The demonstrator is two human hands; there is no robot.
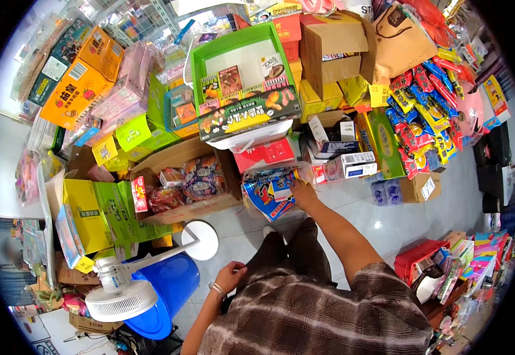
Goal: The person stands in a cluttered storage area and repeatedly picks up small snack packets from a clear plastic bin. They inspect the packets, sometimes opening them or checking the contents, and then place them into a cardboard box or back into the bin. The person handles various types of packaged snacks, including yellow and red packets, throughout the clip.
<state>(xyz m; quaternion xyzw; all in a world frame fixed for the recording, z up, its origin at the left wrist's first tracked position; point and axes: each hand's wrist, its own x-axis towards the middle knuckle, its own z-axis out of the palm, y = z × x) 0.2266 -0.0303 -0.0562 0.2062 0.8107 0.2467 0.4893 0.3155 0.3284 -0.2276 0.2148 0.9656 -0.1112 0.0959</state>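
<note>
My right hand (304, 194) reaches down onto the right side of a clear plastic bin (257, 213) filled with blue, white and red packets (268, 197); whether its fingers grip one cannot be made out. By my left thigh hangs my left hand (231, 276), a bracelet at its wrist, fingers loosely curled and touching no goods. Behind the bin lies a red box (264, 154). Above that stands a green tray (233, 46) with small snack boxes in it. Left of the bin, an open cardboard box (208, 206) holds bagged snacks.
A white fan (122, 299) and a blue bin (169, 284) stand at the lower left. Yellow and green cartons (86, 217) are at the left. Piled colourful snack packets (421, 111) are at the right, above a small cardboard box (435, 184). A red basket (417, 257) sits lower right.
</note>
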